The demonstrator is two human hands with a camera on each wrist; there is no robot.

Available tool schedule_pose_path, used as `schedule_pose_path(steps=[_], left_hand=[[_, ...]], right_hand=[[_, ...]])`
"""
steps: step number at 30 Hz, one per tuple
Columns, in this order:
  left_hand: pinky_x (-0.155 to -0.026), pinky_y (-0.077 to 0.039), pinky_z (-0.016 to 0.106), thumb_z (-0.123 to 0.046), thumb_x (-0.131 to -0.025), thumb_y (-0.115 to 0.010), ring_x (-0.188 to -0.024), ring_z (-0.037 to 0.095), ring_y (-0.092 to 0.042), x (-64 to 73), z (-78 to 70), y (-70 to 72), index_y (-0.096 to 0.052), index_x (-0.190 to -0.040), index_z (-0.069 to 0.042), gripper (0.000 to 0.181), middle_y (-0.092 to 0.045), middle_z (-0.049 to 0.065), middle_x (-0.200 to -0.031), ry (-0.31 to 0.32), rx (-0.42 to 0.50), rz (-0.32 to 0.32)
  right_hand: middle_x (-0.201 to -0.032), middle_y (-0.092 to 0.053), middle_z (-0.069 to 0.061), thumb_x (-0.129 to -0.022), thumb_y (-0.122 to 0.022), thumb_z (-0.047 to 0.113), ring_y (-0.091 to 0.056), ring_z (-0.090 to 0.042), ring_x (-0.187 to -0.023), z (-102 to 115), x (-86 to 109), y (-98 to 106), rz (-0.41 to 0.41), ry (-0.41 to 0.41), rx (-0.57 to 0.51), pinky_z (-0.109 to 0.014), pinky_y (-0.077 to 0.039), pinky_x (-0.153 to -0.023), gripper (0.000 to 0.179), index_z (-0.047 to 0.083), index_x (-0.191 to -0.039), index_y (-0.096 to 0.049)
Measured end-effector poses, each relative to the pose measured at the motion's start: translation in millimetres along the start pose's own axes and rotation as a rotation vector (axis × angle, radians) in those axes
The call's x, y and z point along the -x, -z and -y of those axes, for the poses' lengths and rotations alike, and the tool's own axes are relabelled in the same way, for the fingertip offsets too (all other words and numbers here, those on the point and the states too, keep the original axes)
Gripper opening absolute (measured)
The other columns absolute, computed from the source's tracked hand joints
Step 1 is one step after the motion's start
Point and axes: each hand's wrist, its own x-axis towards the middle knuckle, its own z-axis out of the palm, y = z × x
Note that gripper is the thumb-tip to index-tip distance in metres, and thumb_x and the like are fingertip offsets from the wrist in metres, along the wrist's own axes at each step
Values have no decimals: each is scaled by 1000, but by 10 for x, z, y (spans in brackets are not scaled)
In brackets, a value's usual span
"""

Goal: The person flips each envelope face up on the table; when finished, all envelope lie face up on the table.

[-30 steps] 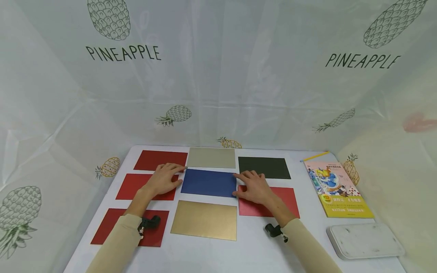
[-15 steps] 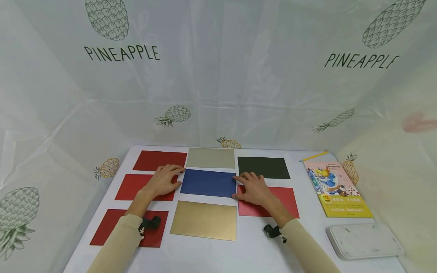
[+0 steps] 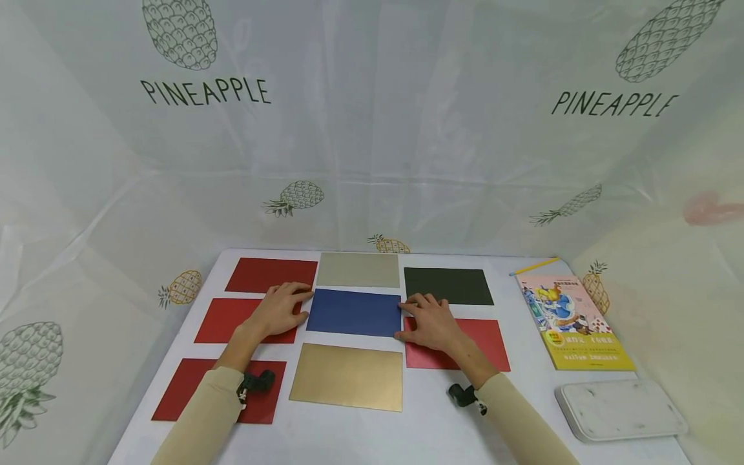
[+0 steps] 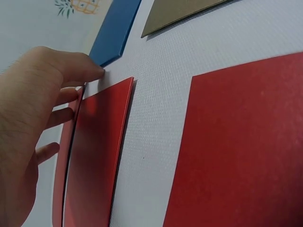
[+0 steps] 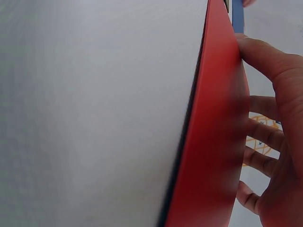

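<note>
A blue rectangular card (image 3: 353, 313) lies flat in the middle of the table in the head view. At its left edge, my left hand (image 3: 277, 310) has its fingers spread, over a red card (image 3: 223, 320). My right hand (image 3: 431, 321) is at the opposite edge, fingertips touching the blue card there, its palm over a lighter red card (image 3: 485, 339). In the left wrist view the thumb (image 4: 83, 67) is near the blue card's corner (image 4: 111, 42). The right wrist view has the thumb (image 5: 262, 54) by the blue card's end (image 5: 237, 21).
Around the blue card lie a gold card (image 3: 349, 378), a beige card (image 3: 357, 269), a dark green card (image 3: 449, 286) and further red cards (image 3: 270, 274). To the right are a pencil (image 3: 535, 266), a book (image 3: 572, 323) and a white flat case (image 3: 622, 410).
My left hand shifts very slightly back from the blue card's upper left corner. The right hand and the cards stay nearly in place; the head view drifts slightly.
</note>
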Motion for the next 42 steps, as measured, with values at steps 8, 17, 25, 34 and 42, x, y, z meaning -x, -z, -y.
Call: schedule_pose_path(steps=[8, 17, 25, 34, 42], left_hand=[[-110, -31, 61, -33, -87, -71, -135, 33, -45, 10, -10, 5, -61, -140, -13, 58, -52, 12, -144, -6, 1, -12], [-109, -32, 61, -34, -85, -76, -134, 33, -46, 8, 9, -19, -62, -140, -13, 60, -53, 12, -143, -14, -4, -26], [-109, -32, 61, -33, -85, -78, -134, 32, -46, 21, 28, -13, -62, -140, -14, 60, -54, 11, -142, -26, 20, -39], [-108, -30, 60, -36, -86, -79, -133, 30, -47, 22, 77, 22, -60, -141, -16, 61, -54, 11, -142, -19, 83, -66], [-109, -29, 60, -37, -86, -79, -132, 30, -49, 22, 97, 56, -57, -144, -18, 65, -54, 9, -142, -15, 116, -111]], right_hand=[[-133, -57, -2, -77, -73, 66, -50, -27, -123, 6, -5, 2, 3, -2, 9, -54, -43, -91, 75, 23, -138, -64], [-133, -57, -3, -77, -73, 66, -50, -27, -122, 0, -10, 3, 5, 7, 6, -55, -43, -91, 74, 23, -137, -64], [-132, -57, -2, -77, -72, 66, -50, -27, -122, -10, -7, -9, -2, 14, 1, -54, -43, -90, 74, 23, -137, -64], [-132, -57, -2, -77, -73, 66, -50, -27, -121, -22, 7, -14, -5, 12, -14, -52, -43, -89, 73, 23, -136, -65], [-132, -57, -1, -77, -73, 66, -50, -27, -122, -20, 4, -17, 1, 5, -28, -52, -42, -90, 73, 24, -136, -65]])
